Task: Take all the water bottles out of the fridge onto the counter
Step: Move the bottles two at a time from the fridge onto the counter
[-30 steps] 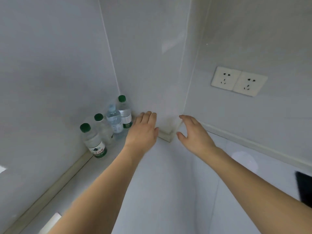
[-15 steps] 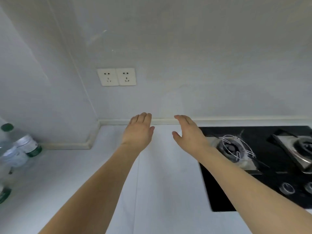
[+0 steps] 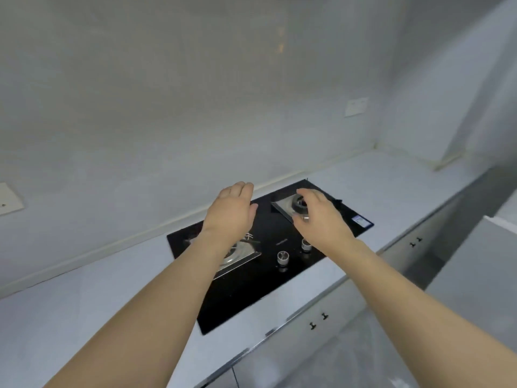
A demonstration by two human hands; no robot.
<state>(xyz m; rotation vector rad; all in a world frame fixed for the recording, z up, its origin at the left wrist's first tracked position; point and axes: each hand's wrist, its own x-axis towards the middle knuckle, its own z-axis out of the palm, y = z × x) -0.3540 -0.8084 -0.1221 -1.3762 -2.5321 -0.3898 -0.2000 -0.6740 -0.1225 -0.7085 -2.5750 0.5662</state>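
No water bottle and no fridge shows in the head view at this moment. My left hand (image 3: 230, 212) is stretched out in front of me, palm down, fingers loosely together, holding nothing. My right hand (image 3: 319, 217) is out beside it, fingers slightly curled, also holding nothing. Both hands hover above a black glass gas hob (image 3: 251, 284) set into the white counter (image 3: 84, 298).
The hob has two steel burners and two round knobs (image 3: 282, 256). White wall runs behind the counter, with a socket (image 3: 355, 106) at the right and another at the left edge. Cabinet doors with small dark handles (image 3: 317, 322) sit below; a white panel (image 3: 481, 264) stands at the right.
The view has swung right: the bottles in the left corner have left the frame and the hob now lies under my hands. Both hands stay empty and outstretched.
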